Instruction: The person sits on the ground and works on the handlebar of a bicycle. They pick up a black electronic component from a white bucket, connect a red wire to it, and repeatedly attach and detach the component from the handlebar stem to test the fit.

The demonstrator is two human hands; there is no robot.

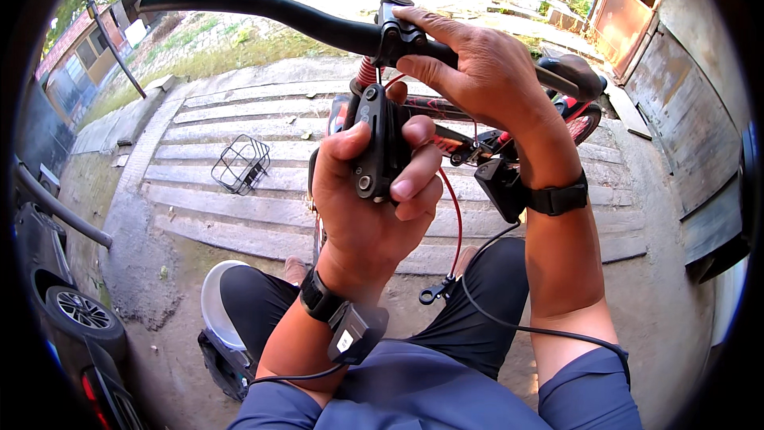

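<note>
My left hand [378, 183] is closed around a black folding multi-tool [372, 139], with the thumb on one side and the fingers wrapped round the other. A thin key rises from the tool's upper end toward the underside of the black stem clamp [390, 36]; whether it sits in a bolt I cannot tell. My right hand [485, 68] grips the black handlebar [278, 12] just right of the clamp, thumb below and fingers over the top. Below hangs a red cable [455, 215] with a black ring-shaped clamp part [434, 292] at its end.
The bicycle's saddle [574, 76] and frame lie beyond my right hand. A wire basket [240, 164] rests on the paved slabs. A white bucket [215, 302] and black bag [227, 366] are by my left leg. A dark car [79, 318] stands at left; weathered boards [700, 103] at right.
</note>
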